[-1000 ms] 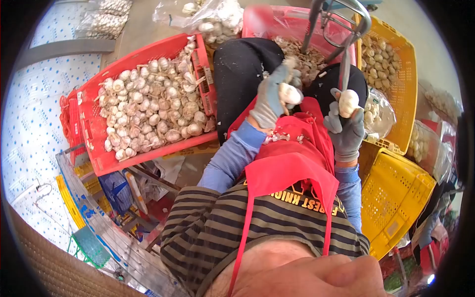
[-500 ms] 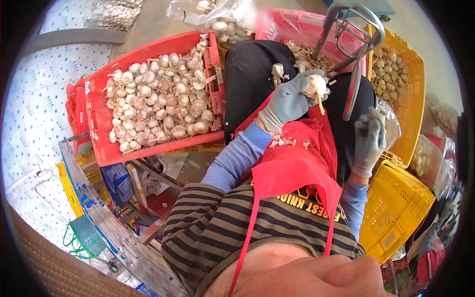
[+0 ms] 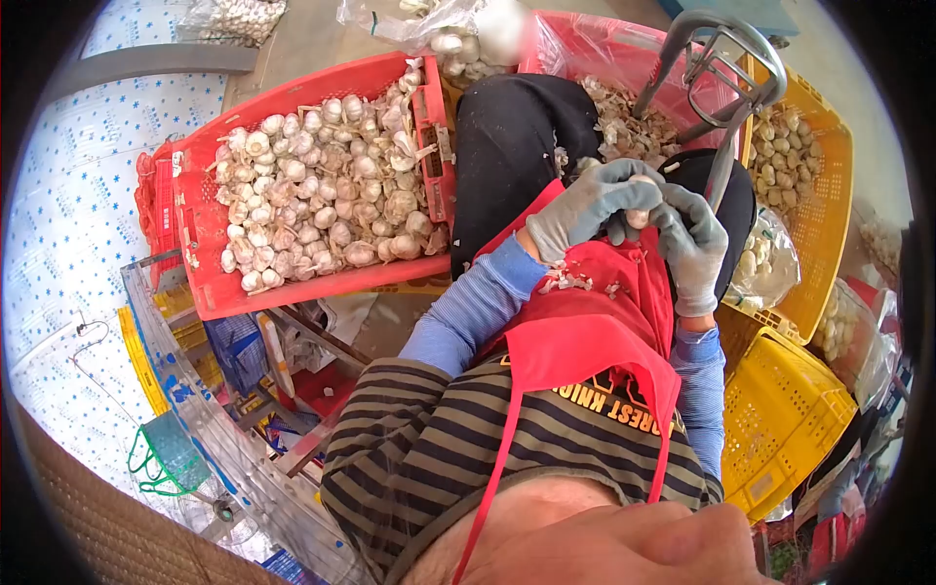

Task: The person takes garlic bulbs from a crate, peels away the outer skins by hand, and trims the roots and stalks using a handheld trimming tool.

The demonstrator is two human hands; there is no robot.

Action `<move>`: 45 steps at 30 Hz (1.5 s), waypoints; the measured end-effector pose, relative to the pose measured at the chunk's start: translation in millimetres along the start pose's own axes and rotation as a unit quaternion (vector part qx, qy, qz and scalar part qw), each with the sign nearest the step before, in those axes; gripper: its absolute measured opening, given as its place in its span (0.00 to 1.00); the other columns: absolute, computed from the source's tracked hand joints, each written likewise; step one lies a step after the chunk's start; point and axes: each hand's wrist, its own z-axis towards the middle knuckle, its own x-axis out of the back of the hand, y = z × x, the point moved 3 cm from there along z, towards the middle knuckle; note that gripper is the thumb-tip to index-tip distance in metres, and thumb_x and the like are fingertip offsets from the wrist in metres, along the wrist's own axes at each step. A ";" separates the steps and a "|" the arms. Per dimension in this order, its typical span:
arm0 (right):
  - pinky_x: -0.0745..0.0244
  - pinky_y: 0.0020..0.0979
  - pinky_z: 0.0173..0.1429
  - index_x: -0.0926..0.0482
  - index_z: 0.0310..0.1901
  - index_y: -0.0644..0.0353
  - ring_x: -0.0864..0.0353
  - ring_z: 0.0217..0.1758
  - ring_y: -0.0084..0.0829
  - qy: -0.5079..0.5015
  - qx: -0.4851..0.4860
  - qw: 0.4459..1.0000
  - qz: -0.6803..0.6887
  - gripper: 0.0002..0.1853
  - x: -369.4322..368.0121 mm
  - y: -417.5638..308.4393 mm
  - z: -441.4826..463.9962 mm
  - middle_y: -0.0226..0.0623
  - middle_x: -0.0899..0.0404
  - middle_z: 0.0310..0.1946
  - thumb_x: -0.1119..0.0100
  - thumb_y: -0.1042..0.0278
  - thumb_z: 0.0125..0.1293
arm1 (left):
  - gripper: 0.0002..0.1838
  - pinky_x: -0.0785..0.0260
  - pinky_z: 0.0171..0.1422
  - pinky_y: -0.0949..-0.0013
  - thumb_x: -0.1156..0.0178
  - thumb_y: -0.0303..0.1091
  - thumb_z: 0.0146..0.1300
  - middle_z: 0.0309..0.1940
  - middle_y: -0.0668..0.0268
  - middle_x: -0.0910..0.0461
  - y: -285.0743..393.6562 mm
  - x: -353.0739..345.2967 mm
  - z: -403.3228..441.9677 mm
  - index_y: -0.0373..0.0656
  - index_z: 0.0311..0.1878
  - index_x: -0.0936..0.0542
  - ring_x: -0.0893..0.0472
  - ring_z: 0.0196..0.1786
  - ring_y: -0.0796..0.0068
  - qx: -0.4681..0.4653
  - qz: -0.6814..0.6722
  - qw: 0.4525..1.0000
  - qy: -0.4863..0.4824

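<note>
My left hand, in a grey glove, is closed around a garlic bulb above the red apron. From the other side my right hand, also gloved, meets the same bulb with bent fingers pressed on it. The fingers hide much of the bulb. Pale peel scraps lie on the apron just below my hands. Just beyond my hands, a curved metal frame rises between my knees.
A red crate full of garlic bulbs is at the left. A pink tub with peelings stands ahead. At the right are a yellow crate of garlic, a plastic bag of garlic and another yellow crate.
My right hand has moved in from the right to the bulb and closed on it. My left hand stays over the lap, still holding a bulb. The view has shifted slightly.
</note>
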 end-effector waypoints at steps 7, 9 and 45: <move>0.33 0.16 0.32 0.16 0.53 0.70 0.25 0.32 0.13 0.118 -0.022 0.986 0.112 0.13 10.7 -15.1 -15.1 0.29 0.15 0.35 0.34 0.76 0.68 | 0.17 0.35 0.23 0.81 0.39 0.48 0.70 0.35 0.66 0.17 1.5 3.3 2.7 0.43 0.46 0.20 0.21 0.26 0.80 -0.079 -0.057 0.994 0.055; 0.33 0.16 0.32 0.16 0.55 0.69 0.26 0.30 0.14 0.144 0.031 0.971 0.190 0.15 35.2 -7.3 -15.3 0.32 0.15 0.39 0.33 0.76 0.67 | 0.19 0.34 0.22 0.80 0.40 0.50 0.72 0.37 0.64 0.16 -15.7 39.4 19.3 0.42 0.47 0.20 0.20 0.27 0.77 -0.088 -0.153 0.981 0.086; 0.29 0.44 0.68 0.28 0.71 0.61 0.22 0.62 0.51 -0.010 0.301 0.897 -0.323 0.33 17.1 -34.2 6.6 0.48 0.23 0.63 0.36 0.78 0.62 | 0.23 0.36 0.12 0.76 0.50 0.56 0.76 0.25 0.66 0.18 -13.3 -13.9 55.7 0.45 0.44 0.19 0.23 0.15 0.76 -0.013 -0.120 0.990 0.075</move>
